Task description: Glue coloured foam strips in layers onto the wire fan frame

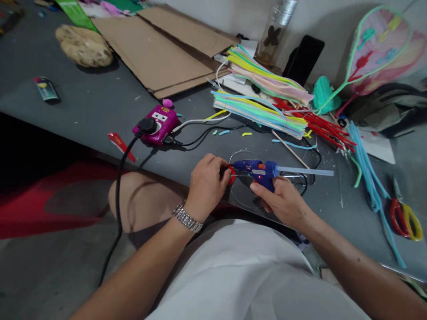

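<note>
My right hand (283,200) grips the handle of a blue hot glue gun (255,171), whose nozzle points left. A long translucent glue stick (307,172) juts from its back end. My left hand (207,186) pinches a small red piece (231,175) right by the nozzle, and the tip is hidden among my fingers. A thin wire loop (242,198) lies under the gun and passes close to the red piece. A silver wristwatch (187,217) sits on my left wrist.
Bundles of pastel pipe cleaners (260,113) and red sticks (316,124) lie beyond my hands. A magenta power socket (156,126) feeds black cords. Scissors (403,218) lie at right, cardboard sheets (156,49) at the back. The table edge (160,173) runs just before my lap.
</note>
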A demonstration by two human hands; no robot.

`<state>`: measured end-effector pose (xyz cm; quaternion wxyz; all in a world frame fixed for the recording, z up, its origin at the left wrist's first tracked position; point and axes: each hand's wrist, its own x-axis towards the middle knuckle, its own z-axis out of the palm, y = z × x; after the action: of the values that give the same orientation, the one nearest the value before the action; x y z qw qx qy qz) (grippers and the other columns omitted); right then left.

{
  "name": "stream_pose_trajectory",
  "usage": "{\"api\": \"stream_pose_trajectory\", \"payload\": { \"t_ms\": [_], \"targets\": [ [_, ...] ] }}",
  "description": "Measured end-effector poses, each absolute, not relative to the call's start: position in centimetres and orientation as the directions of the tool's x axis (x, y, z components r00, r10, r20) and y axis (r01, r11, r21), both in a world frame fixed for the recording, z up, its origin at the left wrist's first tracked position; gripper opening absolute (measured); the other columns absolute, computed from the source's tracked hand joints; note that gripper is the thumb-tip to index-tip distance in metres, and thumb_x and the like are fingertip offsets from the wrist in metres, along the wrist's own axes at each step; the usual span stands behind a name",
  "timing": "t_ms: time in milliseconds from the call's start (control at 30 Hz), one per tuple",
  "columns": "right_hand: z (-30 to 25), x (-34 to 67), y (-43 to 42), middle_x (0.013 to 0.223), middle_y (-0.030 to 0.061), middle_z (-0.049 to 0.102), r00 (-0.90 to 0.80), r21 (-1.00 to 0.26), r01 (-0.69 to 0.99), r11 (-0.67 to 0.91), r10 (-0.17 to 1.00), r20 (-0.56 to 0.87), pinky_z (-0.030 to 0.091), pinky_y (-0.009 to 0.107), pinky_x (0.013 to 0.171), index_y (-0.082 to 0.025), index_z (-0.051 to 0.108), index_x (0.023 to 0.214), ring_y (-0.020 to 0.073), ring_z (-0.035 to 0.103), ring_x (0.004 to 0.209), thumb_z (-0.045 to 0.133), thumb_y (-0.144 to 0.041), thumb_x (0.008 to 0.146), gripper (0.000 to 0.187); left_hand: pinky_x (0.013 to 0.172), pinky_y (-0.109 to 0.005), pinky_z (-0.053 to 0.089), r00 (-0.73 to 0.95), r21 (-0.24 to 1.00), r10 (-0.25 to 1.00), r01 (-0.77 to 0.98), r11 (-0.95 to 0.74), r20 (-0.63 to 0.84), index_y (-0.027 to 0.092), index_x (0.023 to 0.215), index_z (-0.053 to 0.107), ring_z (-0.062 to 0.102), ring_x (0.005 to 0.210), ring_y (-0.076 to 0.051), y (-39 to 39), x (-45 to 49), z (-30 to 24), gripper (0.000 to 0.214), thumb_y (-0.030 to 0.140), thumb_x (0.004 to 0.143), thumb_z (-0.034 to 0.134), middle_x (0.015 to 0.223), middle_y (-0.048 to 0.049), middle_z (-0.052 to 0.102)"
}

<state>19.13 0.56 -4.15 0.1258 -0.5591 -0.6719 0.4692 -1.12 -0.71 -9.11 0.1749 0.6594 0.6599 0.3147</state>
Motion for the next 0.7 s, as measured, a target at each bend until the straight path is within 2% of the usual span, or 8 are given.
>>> {"api": "stream_pose_trajectory", "payload": {
  "t_ms": [133,300,433,700],
  "targets": [
    [-4.28,19.54,0.51,0.054,-0.0012,0.056,-0.331,-0.746,0.665,-0.023,0.887,-0.321,0.040,0.028,0.056,-0.021,0.055,0.067,0.0141,0.053,0.054,0.056,-0.058,0.094,0.045,0.081,-0.036,0.052,-0.066,0.650,0.979,0.756,-0.077,0.192,0.016,0.094,0.069,0.063,0.089,-0.023,-0.71,-1.14,-9.17,0.006,0.015,0.092,0.064,0.093,-0.0076,0.066],
    [-4.47,19.70,0.41,0.052,-0.0032,0.055,-0.343,-0.761,0.647,-0.042,0.876,-0.339,0.039,0.028,0.054,-0.021,0.058,0.074,0.0131,0.050,0.050,0.056,-0.057,0.094,0.042,0.082,-0.037,0.051,-0.068,0.655,0.980,0.752,-0.073,0.187,0.015,0.093,0.069,0.063,0.089,-0.023,-0.66,-1.12,-9.12,0.005,0.014,0.091,0.064,0.093,-0.0077,0.066],
    [-4.53,19.53,0.44,0.049,-0.0027,0.054,-0.347,-0.761,0.647,-0.037,0.875,-0.337,0.038,0.027,0.052,-0.021,0.057,0.070,0.0128,0.051,0.049,0.056,-0.058,0.095,0.045,0.081,-0.037,0.051,-0.068,0.657,0.981,0.750,-0.071,0.183,0.015,0.093,0.069,0.063,0.089,-0.023,-0.60,-1.09,-9.14,0.005,0.014,0.091,0.065,0.093,-0.0077,0.066],
    [-4.62,19.44,0.37,0.049,-0.0046,0.052,-0.352,-0.805,0.581,-0.119,0.855,-0.381,0.035,0.024,0.046,-0.020,0.058,0.077,0.0104,0.048,0.045,0.057,-0.057,0.095,0.041,0.080,-0.037,0.051,-0.067,0.651,0.978,0.755,-0.080,0.197,0.015,0.093,0.069,0.063,0.087,-0.023,-0.60,-1.16,-9.43,0.005,0.014,0.091,0.066,0.092,-0.0074,0.066]
  ]
}}
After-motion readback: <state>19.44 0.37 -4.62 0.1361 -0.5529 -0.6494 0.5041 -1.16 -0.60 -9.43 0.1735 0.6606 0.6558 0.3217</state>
